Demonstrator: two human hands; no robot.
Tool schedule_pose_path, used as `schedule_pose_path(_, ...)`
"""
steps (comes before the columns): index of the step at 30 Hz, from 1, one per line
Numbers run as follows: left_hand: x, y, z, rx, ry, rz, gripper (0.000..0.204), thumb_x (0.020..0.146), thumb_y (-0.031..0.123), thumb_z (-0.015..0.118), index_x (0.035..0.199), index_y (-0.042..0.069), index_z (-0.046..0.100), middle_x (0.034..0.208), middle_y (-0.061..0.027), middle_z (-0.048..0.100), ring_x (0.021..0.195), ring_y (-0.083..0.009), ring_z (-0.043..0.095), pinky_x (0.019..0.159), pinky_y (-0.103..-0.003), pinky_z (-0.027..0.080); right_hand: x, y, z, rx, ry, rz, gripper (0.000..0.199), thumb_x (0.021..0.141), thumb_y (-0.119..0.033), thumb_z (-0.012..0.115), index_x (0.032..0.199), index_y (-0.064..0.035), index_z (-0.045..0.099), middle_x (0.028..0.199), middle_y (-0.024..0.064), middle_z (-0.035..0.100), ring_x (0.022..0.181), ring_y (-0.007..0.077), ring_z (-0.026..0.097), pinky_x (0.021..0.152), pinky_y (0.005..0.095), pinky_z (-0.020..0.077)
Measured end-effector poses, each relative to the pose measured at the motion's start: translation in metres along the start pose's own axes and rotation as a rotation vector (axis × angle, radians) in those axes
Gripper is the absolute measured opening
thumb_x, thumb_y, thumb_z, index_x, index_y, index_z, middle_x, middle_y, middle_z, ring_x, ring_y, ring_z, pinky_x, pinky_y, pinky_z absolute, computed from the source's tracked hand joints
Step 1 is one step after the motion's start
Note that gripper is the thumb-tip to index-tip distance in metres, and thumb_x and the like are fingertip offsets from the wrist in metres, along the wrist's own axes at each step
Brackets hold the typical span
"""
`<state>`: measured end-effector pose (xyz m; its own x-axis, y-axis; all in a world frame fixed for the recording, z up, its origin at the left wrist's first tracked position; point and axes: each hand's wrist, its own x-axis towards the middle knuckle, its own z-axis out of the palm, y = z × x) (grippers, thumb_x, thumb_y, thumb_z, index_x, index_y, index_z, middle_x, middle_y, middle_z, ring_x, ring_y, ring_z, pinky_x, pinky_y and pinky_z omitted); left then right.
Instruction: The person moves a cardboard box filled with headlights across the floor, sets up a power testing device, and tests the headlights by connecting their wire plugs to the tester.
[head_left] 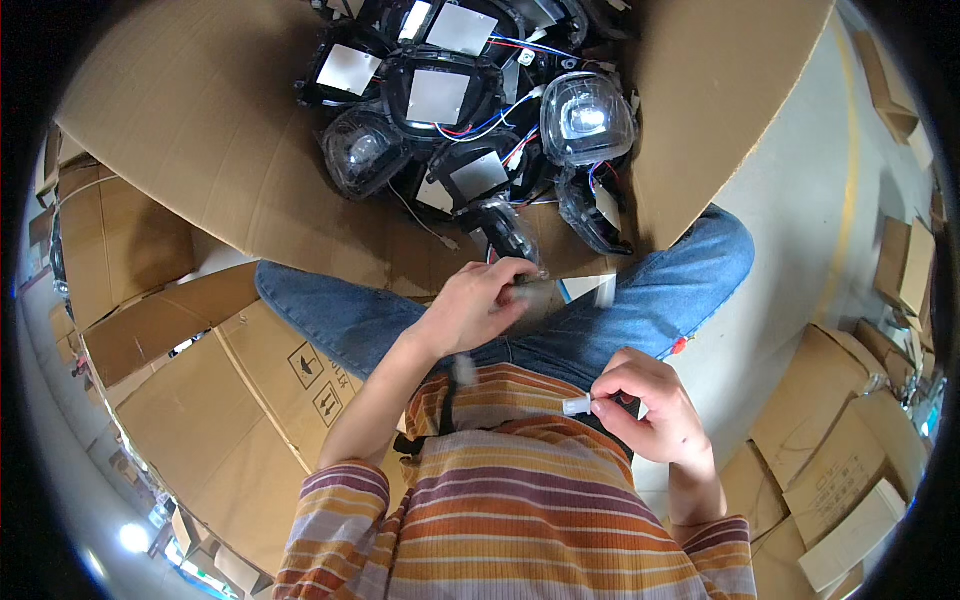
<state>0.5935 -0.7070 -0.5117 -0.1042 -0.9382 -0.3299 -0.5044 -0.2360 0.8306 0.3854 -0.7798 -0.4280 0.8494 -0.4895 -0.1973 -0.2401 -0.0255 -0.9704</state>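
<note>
Brown cardboard sheeting (180,410) spreads at the left, printed in black with two square frames (316,385) holding arrow-like symbols; a few characters stand sideways next to them, too slanted to make out. Above it rises the wall of a large, open, brown corrugated cardboard box (190,130), which reaches across the top and is cut off by the upper edge.

Inside the box lie many black plastic lamp-like units, jumbled together. One at the left has a rounded, clear lens (365,150) under crinkled transparent film. Toward the middle, several black housings carry pale grey rectangular panels (437,97), with thin red, blue and white wires (535,46) trailing among them. Further right, another unit shows a clear, glossy, rounded-square lens (588,115). The uppermost units are partly out of view.

Near the centre, the left hand (475,305) has its fingers curled at the lower end of a small black part in clear film (510,230), by the box's near edge; blur hides whether it grips it. Below that wrist, a small pale shape (463,370) is smeared.

To the right, before the orange-and-purple striped shirt (530,490), the right hand (645,405) pinches a small white plastic connector (577,405) between thumb and forefinger; its other fingers are folded. Beyond, grey floor (780,240) bears a yellow stripe (850,150), and folded brown cardboard (820,440) shows faint, unreadable marks.
</note>
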Motion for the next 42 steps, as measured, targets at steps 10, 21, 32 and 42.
schedule_pose_path(10, -0.021, -0.023, -0.024, 0.046, 0.034, 0.027, 0.020, 0.077, 0.008, 0.048, 0.096, 0.002, 0.050, 0.082, -0.0151, 0.053, 0.075, -0.0290, 0.053, 0.066, -0.033, 0.043, -0.005, -0.009, 0.003, -0.054, -0.015, 0.101, 0.009, 0.065, 0.003, 0.057, 0.070, -0.0023, 0.051, 0.064, 0.0072, 0.049, 0.056, 0.0202, 0.048, 0.049, 0.0278, 0.0370)
schedule_pose_path(21, -0.045, -0.052, 0.028, -1.444, 0.766, -0.420, 0.017, 0.084, 0.012, 0.041, 0.090, 0.001, 0.052, 0.081, -0.0061, 0.054, 0.074, -0.0128, 0.051, 0.070, -0.025, 0.040, -0.001, -0.002, 0.015, -0.035, -0.021, 0.079, 0.013, 0.063, 0.008, 0.054, 0.071, -0.0012, 0.051, 0.064, 0.0047, 0.048, 0.053, 0.0117, 0.044, 0.045, 0.0215, 0.0337)
schedule_pose_path(32, 0.022, -0.031, 0.011, 0.128, 0.116, 0.270, 0.023, 0.067, 0.000, 0.047, 0.090, 0.003, 0.049, 0.083, -0.0141, 0.052, 0.075, -0.0293, 0.054, 0.068, -0.039, 0.043, 0.002, -0.003, 0.016, -0.059, -0.031, 0.140, 0.009, 0.065, 0.004, 0.056, 0.071, -0.0019, 0.051, 0.064, 0.0075, 0.048, 0.057, 0.0190, 0.049, 0.049, 0.0270, 0.0377)
schedule_pose_path(42, 0.085, -0.056, 0.071, 0.961, -0.220, 0.596, 0.009, 0.068, 0.015, 0.048, 0.072, 0.009, 0.053, 0.073, -0.0044, 0.048, 0.061, -0.0168, 0.052, 0.055, -0.028, 0.039, -0.011, 0.006, 0.013, -0.058, 0.024, 0.088, 0.011, 0.064, 0.007, 0.055, 0.070, -0.0021, 0.051, 0.064, 0.0048, 0.048, 0.056, 0.0144, 0.045, 0.047, 0.0240, 0.0337)
